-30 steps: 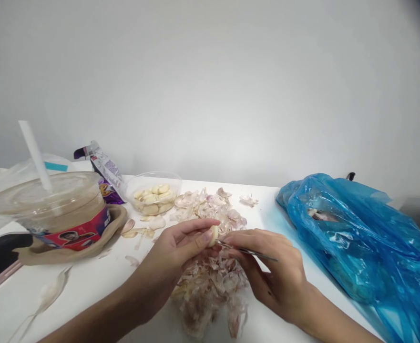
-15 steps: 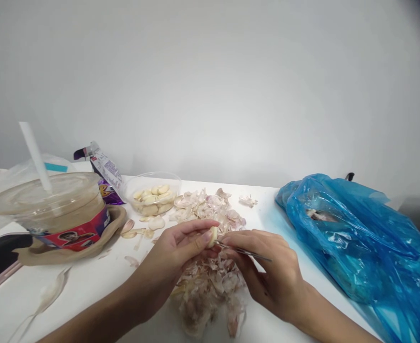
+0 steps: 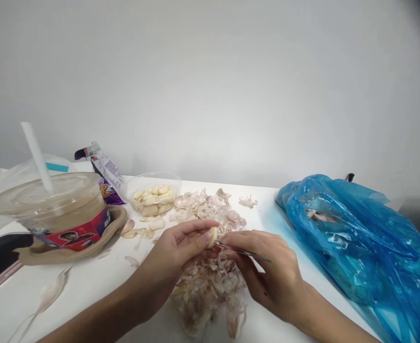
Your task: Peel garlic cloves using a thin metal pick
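Observation:
Between the thumb and fingers of my left hand [image 3: 183, 250] is a pale garlic clove [image 3: 214, 235], held over a heap of papery garlic skins [image 3: 213, 281]. My right hand [image 3: 272, 269] grips a thin metal tool [image 3: 250, 254], its tip against the clove's lower right side; whether it is a small knife or tweezers I cannot make out. Behind my left hand, a clear plastic bowl [image 3: 176, 183] contains several peeled cloves [image 3: 154, 196]. Loose skins and a few clove pieces [image 3: 157, 223] lie in front of the bowl.
At left, a lidded drink cup [image 3: 70, 209] with a straw sits in a cardboard holder [image 3: 118, 226], beside a dark phone-like object [image 3: 2, 255]. A purple snack packet [image 3: 111, 190] leans behind it. A blue plastic bag [image 3: 356, 247] fills the right side. The wall rises behind the white table [image 3: 263, 219].
Both hands stay almost where they were, with the clove and the tool in the same grip. The view has shifted very slightly.

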`<state>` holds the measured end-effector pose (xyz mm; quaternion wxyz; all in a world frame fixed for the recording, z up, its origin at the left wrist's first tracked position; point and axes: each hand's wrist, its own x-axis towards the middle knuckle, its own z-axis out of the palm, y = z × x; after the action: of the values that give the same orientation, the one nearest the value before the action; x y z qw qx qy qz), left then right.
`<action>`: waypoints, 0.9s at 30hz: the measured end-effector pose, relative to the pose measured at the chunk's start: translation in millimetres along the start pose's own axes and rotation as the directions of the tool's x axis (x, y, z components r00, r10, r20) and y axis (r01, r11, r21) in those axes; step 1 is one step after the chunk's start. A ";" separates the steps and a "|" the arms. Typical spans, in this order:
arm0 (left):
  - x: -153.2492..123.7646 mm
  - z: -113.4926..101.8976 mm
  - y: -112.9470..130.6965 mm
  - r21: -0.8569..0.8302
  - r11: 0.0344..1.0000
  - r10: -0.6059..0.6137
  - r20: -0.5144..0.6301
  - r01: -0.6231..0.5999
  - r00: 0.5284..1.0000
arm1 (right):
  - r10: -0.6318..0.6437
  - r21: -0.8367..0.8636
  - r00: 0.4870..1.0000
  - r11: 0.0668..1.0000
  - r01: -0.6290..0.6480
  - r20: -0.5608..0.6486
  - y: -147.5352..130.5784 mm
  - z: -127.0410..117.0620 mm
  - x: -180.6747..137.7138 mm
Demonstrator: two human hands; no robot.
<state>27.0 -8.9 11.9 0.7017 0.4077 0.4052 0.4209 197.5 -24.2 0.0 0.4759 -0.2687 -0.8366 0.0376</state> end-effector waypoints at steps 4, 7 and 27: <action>0.7 0.4 1.0 -0.003 1.000 0.007 -0.003 -0.007 1.000 | -0.002 -0.013 1.000 1.000 0.002 0.006 0.0 -0.2 0.4; -0.3 0.5 0.8 -0.007 1.000 -0.002 -0.013 0.002 1.000 | -0.001 -0.015 1.000 1.000 0.001 0.005 -0.2 0.0 0.4; -2.8 -0.1 1.3 0.082 0.995 0.042 0.069 -0.048 0.997 | -0.080 -0.021 0.979 0.996 0.085 0.187 -3.7 6.3 -1.7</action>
<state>25.7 -11.1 13.7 0.6875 0.4595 0.3894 0.4056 191.5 -27.0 -3.6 0.3930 -0.2358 -0.8882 0.0309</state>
